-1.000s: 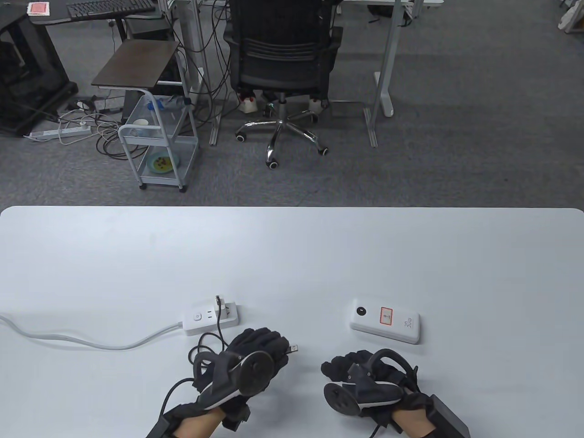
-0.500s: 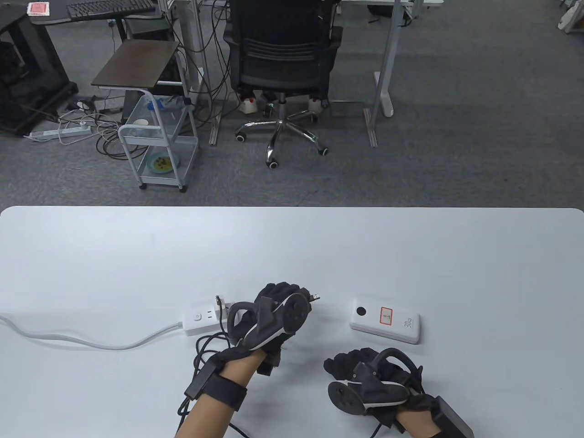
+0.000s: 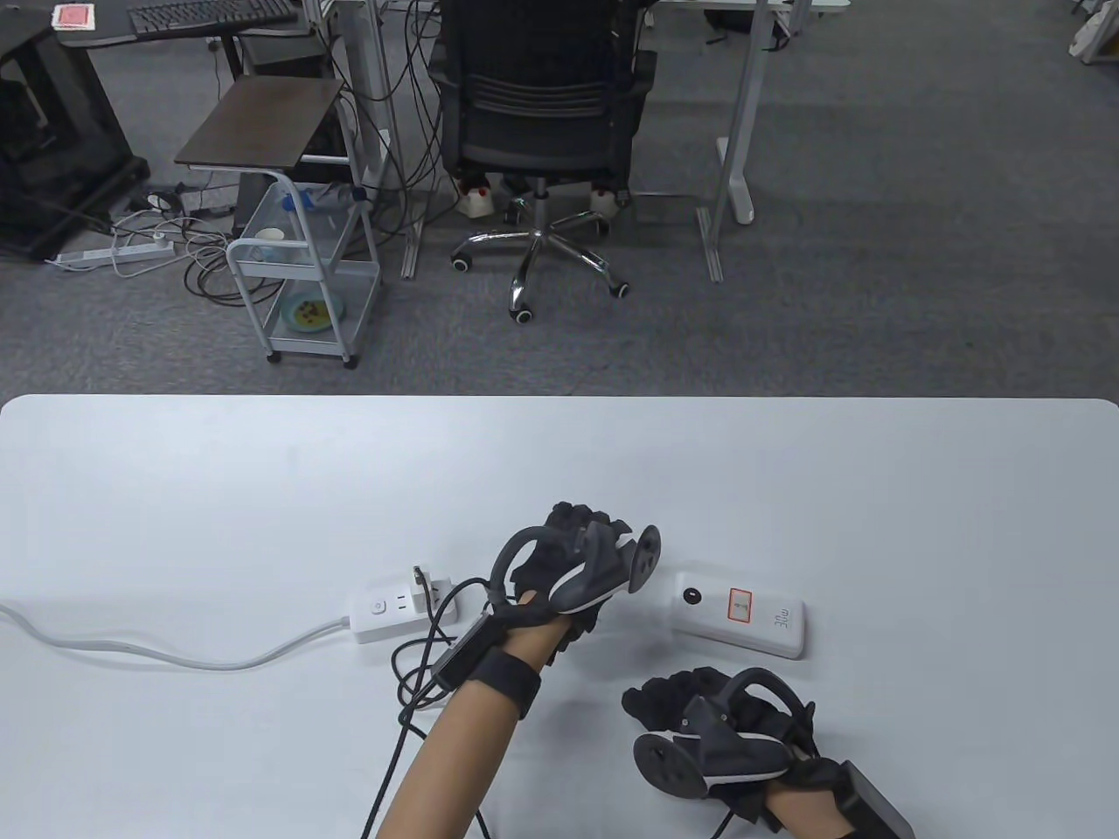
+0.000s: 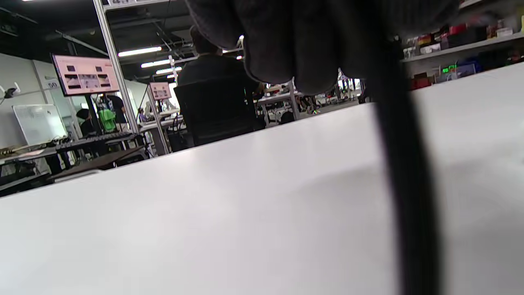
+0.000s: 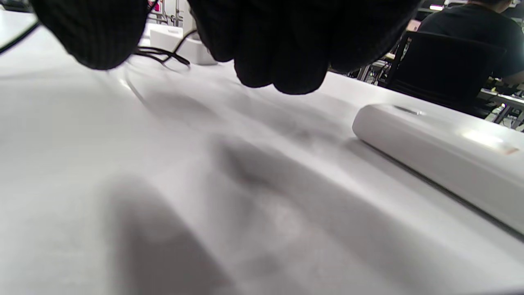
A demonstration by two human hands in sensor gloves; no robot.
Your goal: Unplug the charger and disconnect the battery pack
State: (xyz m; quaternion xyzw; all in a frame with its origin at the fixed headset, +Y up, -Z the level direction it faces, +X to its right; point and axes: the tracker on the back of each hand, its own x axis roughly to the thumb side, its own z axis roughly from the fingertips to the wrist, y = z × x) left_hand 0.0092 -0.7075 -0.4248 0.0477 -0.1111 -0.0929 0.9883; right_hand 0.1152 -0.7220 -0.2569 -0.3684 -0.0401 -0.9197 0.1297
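A white battery pack (image 3: 743, 616) lies flat on the table at the right; it also shows in the right wrist view (image 5: 442, 143). A white charger (image 3: 434, 587) sits in a white power strip (image 3: 389, 607), and a black cable (image 3: 398, 664) loops from it. My left hand (image 3: 581, 537) is closed around the cable's free end, just left of the battery pack's left end. The plug tip is hidden by the hand. The cable hangs below my fingers in the left wrist view (image 4: 401, 184). My right hand (image 3: 664, 695) rests curled on the table, holding nothing, in front of the battery pack.
The power strip's grey cord (image 3: 175, 651) runs off the table's left edge. The white table (image 3: 262, 489) ends at a far edge, with an office chair (image 3: 538, 114) and a wire cart (image 3: 302, 280) on the floor beyond.
My left hand has carried the cable's plug end from the front of the table up and to the right, to the battery pack's left end. My right hand has barely moved.
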